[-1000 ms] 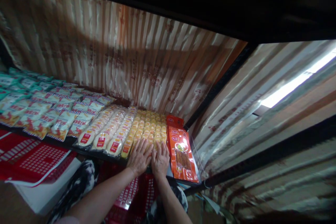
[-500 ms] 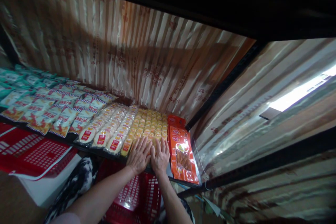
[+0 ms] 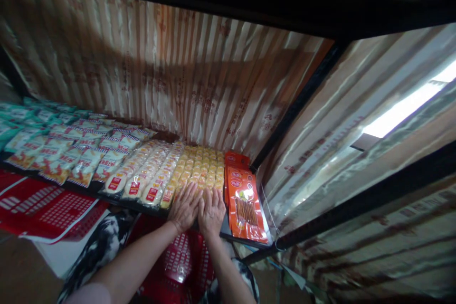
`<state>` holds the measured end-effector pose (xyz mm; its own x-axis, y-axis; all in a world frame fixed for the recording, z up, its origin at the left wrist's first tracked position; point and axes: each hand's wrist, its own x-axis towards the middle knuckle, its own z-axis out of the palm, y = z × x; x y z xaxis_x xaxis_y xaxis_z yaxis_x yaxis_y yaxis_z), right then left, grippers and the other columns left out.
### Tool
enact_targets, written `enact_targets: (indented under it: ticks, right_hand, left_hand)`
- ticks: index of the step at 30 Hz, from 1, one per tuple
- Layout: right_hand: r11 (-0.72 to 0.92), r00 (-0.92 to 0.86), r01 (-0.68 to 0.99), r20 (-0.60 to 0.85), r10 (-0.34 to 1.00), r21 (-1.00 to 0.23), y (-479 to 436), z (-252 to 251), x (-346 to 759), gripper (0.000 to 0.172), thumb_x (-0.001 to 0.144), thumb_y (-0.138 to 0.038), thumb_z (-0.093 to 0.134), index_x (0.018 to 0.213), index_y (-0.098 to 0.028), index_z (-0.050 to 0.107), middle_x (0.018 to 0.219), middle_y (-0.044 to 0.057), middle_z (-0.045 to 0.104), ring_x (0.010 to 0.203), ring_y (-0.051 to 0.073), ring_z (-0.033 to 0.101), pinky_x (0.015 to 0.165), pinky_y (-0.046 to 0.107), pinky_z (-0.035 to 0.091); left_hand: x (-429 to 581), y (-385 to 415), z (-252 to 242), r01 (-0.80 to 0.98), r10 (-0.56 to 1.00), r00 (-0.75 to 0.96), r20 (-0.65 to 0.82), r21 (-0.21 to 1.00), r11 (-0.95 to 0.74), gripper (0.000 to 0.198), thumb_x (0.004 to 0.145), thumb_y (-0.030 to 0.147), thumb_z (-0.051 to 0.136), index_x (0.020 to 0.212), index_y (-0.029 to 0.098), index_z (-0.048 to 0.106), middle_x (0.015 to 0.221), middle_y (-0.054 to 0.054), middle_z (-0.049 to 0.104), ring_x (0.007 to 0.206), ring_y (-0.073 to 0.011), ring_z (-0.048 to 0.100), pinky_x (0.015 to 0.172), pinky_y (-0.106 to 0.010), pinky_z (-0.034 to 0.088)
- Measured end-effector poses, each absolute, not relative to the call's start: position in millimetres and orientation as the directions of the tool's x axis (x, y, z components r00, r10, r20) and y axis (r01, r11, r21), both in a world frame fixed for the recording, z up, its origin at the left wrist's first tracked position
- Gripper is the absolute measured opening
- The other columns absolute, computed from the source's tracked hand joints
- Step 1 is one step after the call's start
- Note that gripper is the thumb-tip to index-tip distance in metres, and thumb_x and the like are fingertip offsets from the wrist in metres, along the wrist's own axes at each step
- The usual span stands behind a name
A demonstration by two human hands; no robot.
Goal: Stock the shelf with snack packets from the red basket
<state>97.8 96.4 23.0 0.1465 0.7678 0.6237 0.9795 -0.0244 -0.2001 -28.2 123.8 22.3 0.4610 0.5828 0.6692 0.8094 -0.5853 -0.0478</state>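
Observation:
My left hand [image 3: 185,206] lies flat, palm down, over the front of the rows of small yellow wrapped snacks [image 3: 199,166]. Beside it, my right hand [image 3: 211,211] rests on the same rows with its fingers stretched forward. Both hands hide the front snacks beneath them. To their left stand rows of round white crackers [image 3: 151,194] in clear wrappers with red labels. Orange snack packets [image 3: 245,204] lie to the right of my right hand, a little apart from it.
White snack bags [image 3: 85,164] and green packets [image 3: 44,115] fill the shelf's left side. Below are a red basket [image 3: 53,209] and another red basket [image 3: 178,259] between my legs. A dark shelf post [image 3: 295,104] rises at the right. Striped sheeting [image 3: 192,66] hangs behind.
The view has shifted slightly. Both hands stay flat on the yellow snacks, and the snacks look much the same as before.

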Motion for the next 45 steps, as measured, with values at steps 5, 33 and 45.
enact_targets:
  ticks: [5,33,45]
  right_hand:
    - [-0.026,0.169,0.972,0.614,0.771,-0.235,95.2,25.8,94.4,0.042,0.095,-0.037,0.038,0.129,-0.019,0.056,0.139,0.012,0.049,0.133,0.028,0.033,0.103,0.046,0.029]
    - [-0.039,0.175,0.972,0.607,0.775,-0.230,93.5,29.2,93.8,0.040,0.095,-0.032,0.037,0.127,-0.018,0.057,0.137,0.012,0.051,0.134,0.026,0.033,0.104,0.043,0.030]
    - [-0.049,0.133,0.988,0.655,0.744,-0.145,93.2,24.5,101.5,0.046,0.097,-0.030,0.032,0.137,-0.012,0.045,0.145,0.017,0.042,0.138,0.024,0.027,0.107,0.046,0.024]
  left_hand:
    - [-29.9,124.8,20.7,0.809,0.608,0.470,0.639,-0.038,-0.586,0.048,0.094,0.037,0.038,0.140,0.025,0.043,0.144,-0.007,0.046,0.136,-0.0208,0.034,0.114,-0.040,0.019]
    - [-32.8,123.0,24.8,0.781,0.613,0.504,0.608,-0.017,-0.624,0.050,0.093,0.034,0.040,0.141,0.020,0.042,0.144,-0.008,0.046,0.140,-0.0223,0.029,0.117,-0.044,0.015]
    - [-34.4,122.5,22.3,0.778,0.597,0.459,0.657,0.027,-0.628,0.049,0.093,0.033,0.041,0.140,0.020,0.042,0.148,-0.010,0.040,0.141,-0.0234,0.027,0.116,-0.045,0.018]
